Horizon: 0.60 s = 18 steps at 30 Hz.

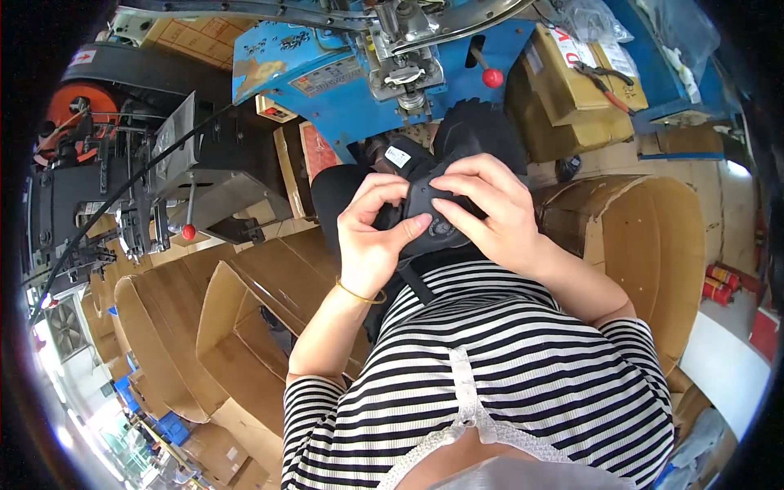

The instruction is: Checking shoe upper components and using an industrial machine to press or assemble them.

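Above my lap I hold a black molded piece (422,198) with small holes and a round embossed mark near its lower end. My left hand (376,233) grips its left side, thumb pressed on the face. From the other side my right hand (490,212) pinches the right edge, its fingertips on the upper surface. A black strap (417,283) hangs below the piece, and a white label (398,157) shows on black material just beyond it. The exact kind of article cannot be made out.
Ahead stands a blue machine (318,122) with a red-knobbed lever (492,77). Pliers (604,79) lie on a cardboard box (563,98) at the far right. Open cartons flank me, on the left (237,327) and right (670,245). A dark machine (220,196) occupies the left.
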Motion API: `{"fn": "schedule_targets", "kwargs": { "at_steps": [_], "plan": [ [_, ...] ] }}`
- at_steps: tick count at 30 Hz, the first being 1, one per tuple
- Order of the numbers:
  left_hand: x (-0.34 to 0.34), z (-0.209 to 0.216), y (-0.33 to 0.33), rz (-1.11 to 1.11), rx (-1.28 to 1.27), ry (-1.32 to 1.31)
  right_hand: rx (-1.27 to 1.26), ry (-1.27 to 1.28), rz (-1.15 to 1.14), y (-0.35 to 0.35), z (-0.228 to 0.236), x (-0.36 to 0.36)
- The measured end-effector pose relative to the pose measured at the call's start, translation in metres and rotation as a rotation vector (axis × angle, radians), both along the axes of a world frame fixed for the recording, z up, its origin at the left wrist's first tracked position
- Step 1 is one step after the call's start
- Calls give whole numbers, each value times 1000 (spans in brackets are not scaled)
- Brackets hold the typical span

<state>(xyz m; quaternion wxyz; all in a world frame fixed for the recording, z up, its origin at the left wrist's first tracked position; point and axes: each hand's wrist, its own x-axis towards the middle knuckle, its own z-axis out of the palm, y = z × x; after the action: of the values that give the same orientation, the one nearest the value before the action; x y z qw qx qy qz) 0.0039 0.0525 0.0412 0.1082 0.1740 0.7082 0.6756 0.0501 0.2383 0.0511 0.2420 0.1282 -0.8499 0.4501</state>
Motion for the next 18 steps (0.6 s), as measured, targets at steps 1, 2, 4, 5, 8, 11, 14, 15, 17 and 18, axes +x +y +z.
{"fn": "schedule_targets", "kwargs": {
  "at_steps": [1, 2, 4, 5, 8, 11, 14, 15, 17, 18],
  "plan": [
    [3, 1, 0, -10, -56, 37, -72, -63, 14, -2, -2, 2],
    [5, 2, 1, -21, -112, 75, -143, -125, 27, -3, -5, 4],
    [8, 4, 3, -5, -136, 112, -120, -97, 34, -1, -11, 5],
    [9, 5, 4, -20, -193, 160, -53, -65, 44, 0, -12, 7],
    [13, 4, 8, -33, -250, 198, 140, -2, 69, 3, -13, 11],
    [14, -3, 13, -37, -275, 195, 413, 42, 87, 4, -8, 12],
    [17, -8, 16, -37, -317, 164, 567, 70, 161, 5, -8, 10],
    [16, -8, 17, -52, -309, 152, 630, 101, 185, 5, -6, 7],
    [17, -12, 14, -71, -279, 78, 618, 98, 201, 13, -7, 2],
    [14, -16, 11, -111, -242, 11, 608, 102, 211, 19, -9, -1]
  ]
}}
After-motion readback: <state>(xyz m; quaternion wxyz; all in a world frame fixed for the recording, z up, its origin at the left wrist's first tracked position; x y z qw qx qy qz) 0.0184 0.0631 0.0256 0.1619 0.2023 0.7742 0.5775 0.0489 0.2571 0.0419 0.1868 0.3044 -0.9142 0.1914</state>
